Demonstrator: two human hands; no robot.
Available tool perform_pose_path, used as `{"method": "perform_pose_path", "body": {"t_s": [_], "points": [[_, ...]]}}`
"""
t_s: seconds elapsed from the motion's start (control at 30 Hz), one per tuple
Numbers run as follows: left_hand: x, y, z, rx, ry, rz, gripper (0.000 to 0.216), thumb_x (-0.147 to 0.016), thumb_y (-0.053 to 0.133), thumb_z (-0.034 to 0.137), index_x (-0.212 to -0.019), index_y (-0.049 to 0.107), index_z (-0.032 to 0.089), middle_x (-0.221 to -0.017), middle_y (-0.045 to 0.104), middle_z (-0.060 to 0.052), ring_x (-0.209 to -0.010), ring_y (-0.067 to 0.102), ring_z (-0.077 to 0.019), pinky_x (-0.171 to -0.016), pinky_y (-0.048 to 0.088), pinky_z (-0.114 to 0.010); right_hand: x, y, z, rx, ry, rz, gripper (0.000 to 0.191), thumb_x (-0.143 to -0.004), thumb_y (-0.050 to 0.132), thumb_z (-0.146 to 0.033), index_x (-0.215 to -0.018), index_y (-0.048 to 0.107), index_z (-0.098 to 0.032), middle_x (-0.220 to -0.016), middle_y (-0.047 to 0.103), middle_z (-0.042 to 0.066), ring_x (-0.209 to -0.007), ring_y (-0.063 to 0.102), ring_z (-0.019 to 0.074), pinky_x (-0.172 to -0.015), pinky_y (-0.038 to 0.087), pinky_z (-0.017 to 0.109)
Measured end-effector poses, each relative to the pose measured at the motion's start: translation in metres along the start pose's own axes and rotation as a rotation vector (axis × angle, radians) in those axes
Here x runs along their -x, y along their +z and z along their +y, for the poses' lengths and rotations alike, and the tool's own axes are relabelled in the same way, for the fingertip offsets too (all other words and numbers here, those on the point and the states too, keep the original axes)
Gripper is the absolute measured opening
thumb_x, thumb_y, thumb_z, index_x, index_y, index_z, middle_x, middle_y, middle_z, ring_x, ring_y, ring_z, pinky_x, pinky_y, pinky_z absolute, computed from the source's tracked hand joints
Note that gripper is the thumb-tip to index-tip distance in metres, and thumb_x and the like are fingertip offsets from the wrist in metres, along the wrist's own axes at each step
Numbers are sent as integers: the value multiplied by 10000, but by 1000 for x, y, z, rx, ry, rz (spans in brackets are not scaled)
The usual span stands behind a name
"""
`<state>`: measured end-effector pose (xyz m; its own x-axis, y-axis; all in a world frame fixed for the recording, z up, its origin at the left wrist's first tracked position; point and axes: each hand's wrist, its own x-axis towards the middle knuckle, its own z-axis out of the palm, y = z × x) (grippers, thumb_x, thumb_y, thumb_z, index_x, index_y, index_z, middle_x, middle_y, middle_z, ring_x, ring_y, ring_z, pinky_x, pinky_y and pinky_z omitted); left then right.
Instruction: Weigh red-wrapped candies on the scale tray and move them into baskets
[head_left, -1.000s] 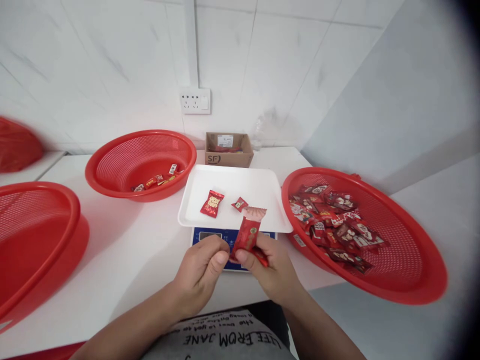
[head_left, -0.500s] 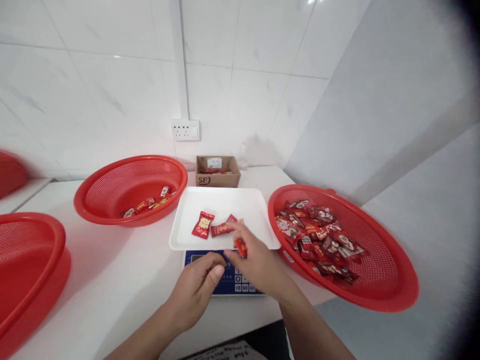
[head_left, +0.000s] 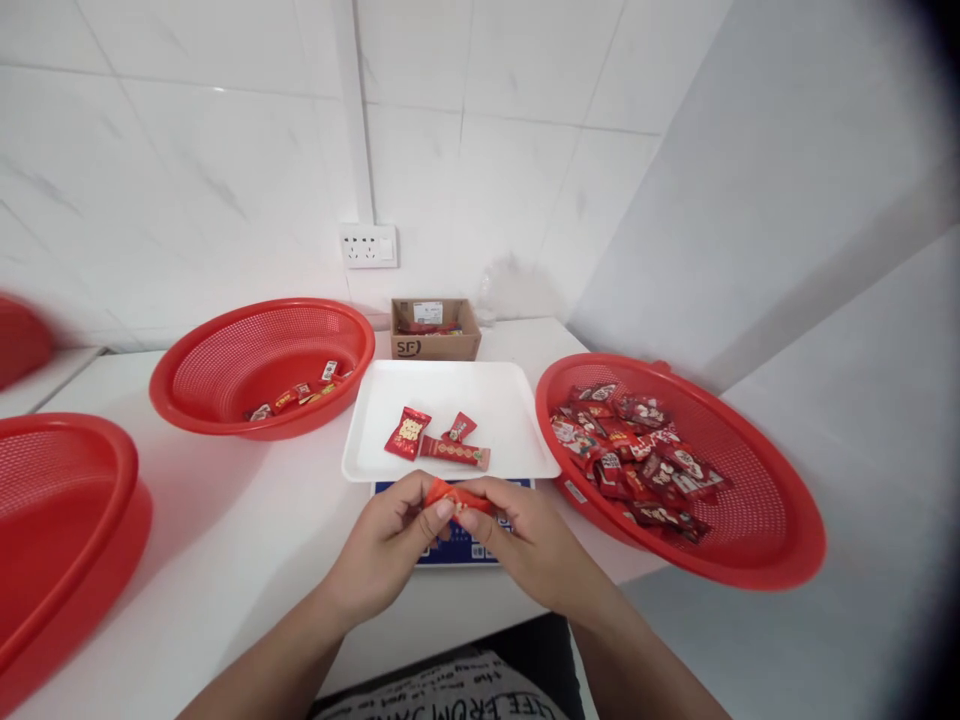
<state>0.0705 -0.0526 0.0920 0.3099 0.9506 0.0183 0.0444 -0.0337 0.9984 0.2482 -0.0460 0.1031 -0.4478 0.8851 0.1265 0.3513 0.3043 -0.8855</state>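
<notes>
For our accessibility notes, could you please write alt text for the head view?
The left hand and right hand pinch a small red packet between them over a scale, whose white tray holds three red packets. A red basket of many such packets stands on the right; a second basket with a few stands back left.

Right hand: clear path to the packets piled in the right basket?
Likely yes: the right hand sits beside the open-topped right basket, nothing between. But it is pinching a small red packet with the left hand.
</notes>
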Motion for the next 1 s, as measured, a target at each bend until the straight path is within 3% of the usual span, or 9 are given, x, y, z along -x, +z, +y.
{"method": "perform_pose_path", "body": {"t_s": [0.07,0.13,0.3,0.43,0.53,0.6,0.7,0.83,1.0], "points": [[2,1,3,7,17,9,273,-874,545,422,-753,538,177,-681,518,22,-652,477,-128,-609,415,-239,0,-1,-4,66,-13,28,301,-930,478,-394,-779,615,-173,-675,620,-2,-614,541,126,-564,400,235],[5,3,5,-3,34,6,271,-880,541,419,-762,541,176,-695,515,22,-665,477,-126,-620,412,-239,0,0,-6,109,-46,63,336,-921,476,-378,-653,522,-181,-579,518,-32,-534,442,101,-499,320,223],[6,5,3,-51,64,-77,307,-920,470,453,-804,546,180,-729,543,12,-689,492,-129,-644,408,-243,3,3,-7,37,-135,121,308,-888,468,-296,-601,483,-187,-553,513,-36,-517,447,91,-493,321,215],[3,7,-8,-83,57,-95,333,-914,459,493,-826,552,186,-723,551,8,-682,501,-138,-635,406,-249,-2,1,-1,151,-121,313,343,-877,453,-309,-555,400,-205,-499,423,-59,-476,400,84,-462,308,211],[-4,11,-23,-128,8,-123,320,-905,472,494,-827,546,193,-719,548,8,-685,503,-145,-635,399,-255,-14,-8,12,282,-36,443,368,-919,420,-349,-579,416,-209,-544,444,-46,-527,433,103,-516,347,224],[-9,16,-33,-163,-19,-170,319,-899,478,492,-808,542,193,-709,542,10,-676,491,-146,-625,385,-255,-23,-17,23,383,19,491,341,-937,423,-361,-649,503,-198,-629,538,-11,-622,513,134,-608,395,252],[-16,21,-43,-178,-43,-242,329,-889,477,493,-765,530,192,-682,529,14,-653,467,-144,-616,369,-255,-32,-28,34,505,88,470,234,-931,477,-326,-921,635,-154,-862,666,81,-851,603,212,-769,436,321],[-18,24,-51,-174,-67,-251,330,-877,478,488,-739,523,192,-671,525,13,-656,467,-150,-626,370,-258,-30,-42,34,587,169,396,382,-922,510,-267,-1279,536,-133,-1040,692,101,-945,629,209,-853,457,321],[-13,21,-64,-154,-91,-222,332,-856,498,500,-747,546,191,-687,544,3,-674,488,-164,-644,382,-263,-9,-92,31,712,350,366,351,-957,418,-271,-1283,524,-198,-1244,621,100,-1122,576,220,-950,411,344]]}}
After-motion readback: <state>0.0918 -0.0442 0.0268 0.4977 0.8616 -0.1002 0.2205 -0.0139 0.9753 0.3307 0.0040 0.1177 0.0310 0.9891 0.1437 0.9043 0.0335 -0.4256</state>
